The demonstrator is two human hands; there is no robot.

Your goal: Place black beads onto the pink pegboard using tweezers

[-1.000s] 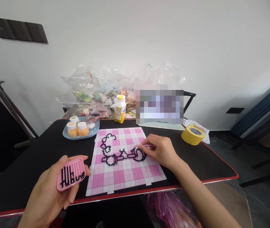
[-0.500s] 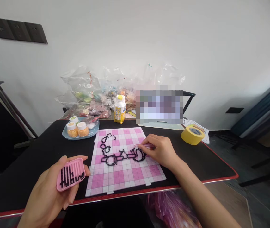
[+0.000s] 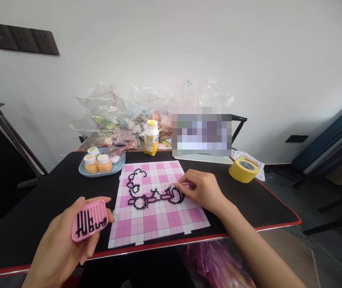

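My left hand point(image 3: 59, 240) grips a small pink ridged tray point(image 3: 89, 220) with rows of black beads in it, held just left of a pink-and-white checked pegboard point(image 3: 155, 218). On the board runs a black bead outline point(image 3: 154, 191). My right hand point(image 3: 202, 191) rests on the board's right side, fingers pinched on a thin pink tool point(image 3: 180, 184) whose tip sits at the outline's right end.
A black desk mat point(image 3: 29, 208) with red edge covers the table. A blue plate point(image 3: 117, 164) holds three small jars of orange beads. A yellow-labelled bottle point(image 3: 152, 138), plastic bags point(image 3: 113, 116) of beads, and a yellow tape roll point(image 3: 244, 170) stand behind.
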